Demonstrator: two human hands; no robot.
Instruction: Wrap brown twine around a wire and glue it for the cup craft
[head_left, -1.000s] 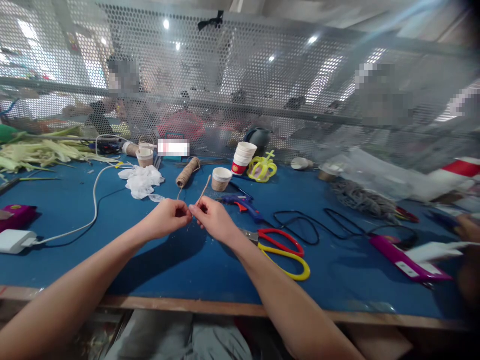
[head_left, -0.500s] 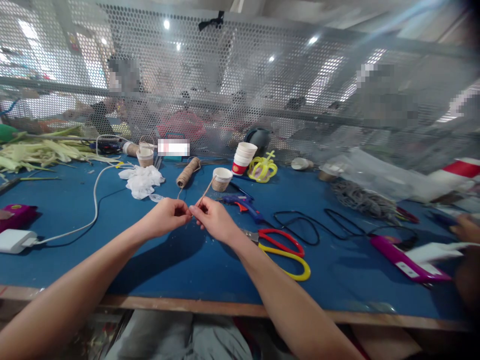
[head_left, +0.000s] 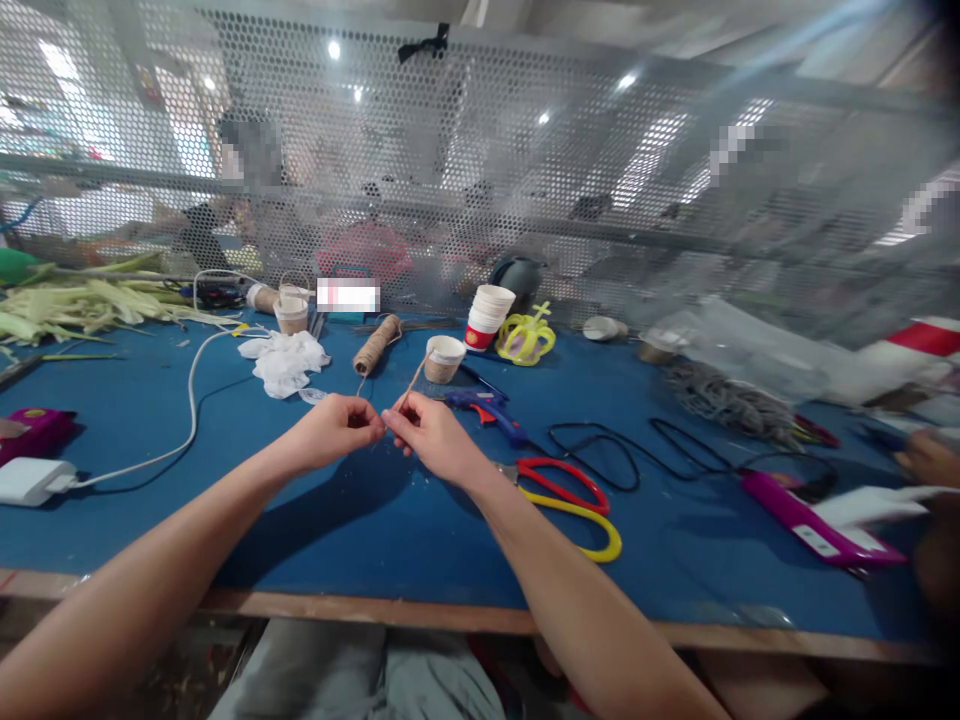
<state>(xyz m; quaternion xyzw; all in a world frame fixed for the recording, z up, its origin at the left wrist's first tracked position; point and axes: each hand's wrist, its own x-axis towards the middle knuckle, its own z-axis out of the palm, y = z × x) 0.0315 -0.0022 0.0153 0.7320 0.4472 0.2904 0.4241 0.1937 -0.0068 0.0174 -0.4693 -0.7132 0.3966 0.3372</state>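
Observation:
Brown twine point(head_left: 417, 374) runs between my two hands, which meet above the blue tabletop. My left hand point(head_left: 341, 430) pinches it with thumb and fingertips; a strand leads from there up toward the twine roll point(head_left: 377, 345). Close beside it, my right hand point(head_left: 427, 430) also pinches the twine, and a length sticks up out of its grip. Just behind the right hand stands a paper cup point(head_left: 445, 360) wrapped in twine round its lower part. A blue glue gun point(head_left: 491, 410) and scissors with red and yellow handles point(head_left: 570, 500) lie by my right hand and forearm.
White crumpled cloth point(head_left: 285, 362), a twine-wrapped cup with a handle point(head_left: 291, 308), stacked cups point(head_left: 489, 315) and a yellow crown-shaped piece point(head_left: 525, 338) stand toward the mesh screen point(head_left: 465, 150). Purple power strips point(head_left: 817, 525) and cables lie at both sides. Another person's hand point(head_left: 930, 455) shows at right.
Both hands stay almost in place, still pinching the twine. The upright length above my right hand has shifted very slightly. The other objects have not visibly moved.

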